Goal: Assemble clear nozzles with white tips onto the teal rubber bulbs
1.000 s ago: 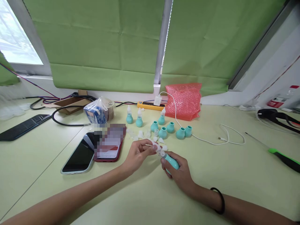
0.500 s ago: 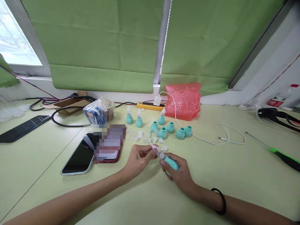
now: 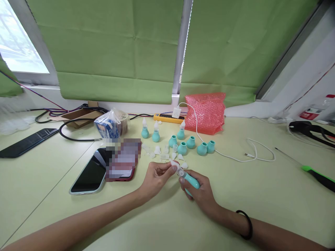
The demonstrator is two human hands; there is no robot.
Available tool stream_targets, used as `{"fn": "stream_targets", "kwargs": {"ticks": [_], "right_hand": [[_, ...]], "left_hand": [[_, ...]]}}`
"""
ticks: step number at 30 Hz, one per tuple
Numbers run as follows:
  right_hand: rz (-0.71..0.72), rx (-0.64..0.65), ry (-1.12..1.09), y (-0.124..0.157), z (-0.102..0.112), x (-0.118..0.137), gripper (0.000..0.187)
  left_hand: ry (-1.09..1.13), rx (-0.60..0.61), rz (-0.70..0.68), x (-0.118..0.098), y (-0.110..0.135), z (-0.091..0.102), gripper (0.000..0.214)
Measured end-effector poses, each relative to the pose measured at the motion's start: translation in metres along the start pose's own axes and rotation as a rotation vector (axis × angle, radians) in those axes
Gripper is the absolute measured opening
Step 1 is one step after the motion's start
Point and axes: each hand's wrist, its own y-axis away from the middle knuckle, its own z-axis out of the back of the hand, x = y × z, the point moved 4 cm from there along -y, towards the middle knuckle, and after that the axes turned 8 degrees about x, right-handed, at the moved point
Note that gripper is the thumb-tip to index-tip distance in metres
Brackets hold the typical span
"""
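My right hand (image 3: 200, 191) is wrapped round the teal bulb of a nasal aspirator (image 3: 192, 180), held tilted with its clear end toward the upper left. My left hand (image 3: 157, 177) pinches the pale tip (image 3: 175, 164) at that end, so both hands grip one aspirator. Just beyond them lie loose clear and white tip pieces (image 3: 164, 156). Several open teal bulbs (image 3: 182, 149) stand on the table behind these. Farther back, a few bulbs bear clear necks and pointed tips, one being an upright aspirator (image 3: 144, 131).
Two phones, one dark-screened (image 3: 90, 174) and one red-edged (image 3: 125, 160), lie at left. Behind stand a bagged blue package (image 3: 107, 126), a yellow power strip (image 3: 167, 118) and red bubble wrap (image 3: 205, 113). A white cable (image 3: 235, 159) and a green-black screwdriver (image 3: 318, 176) lie right.
The view has shifted very slightly. Both hands keep their hold on the aspirator, with hardly any visible movement at its tip.
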Motion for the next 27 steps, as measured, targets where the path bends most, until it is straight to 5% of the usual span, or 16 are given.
{"fn": "stream_targets", "kwargs": {"ticks": [18,22,27], "right_hand": [[-0.018,0.103,-0.182,-0.004,-0.004,-0.001,0.024],[0.017,0.121,-0.217,-0.008,-0.002,0.000,0.023],[0.007,0.211,-0.393,-0.014,0.000,-0.009,0.032]], "left_hand": [[-0.028,0.031,-0.016,-0.003,-0.002,0.001,0.023],[-0.107,0.021,-0.015,-0.018,-0.001,-0.002,0.022],[-0.281,-0.185,-0.070,-0.054,-0.010,0.011,0.021]]}}
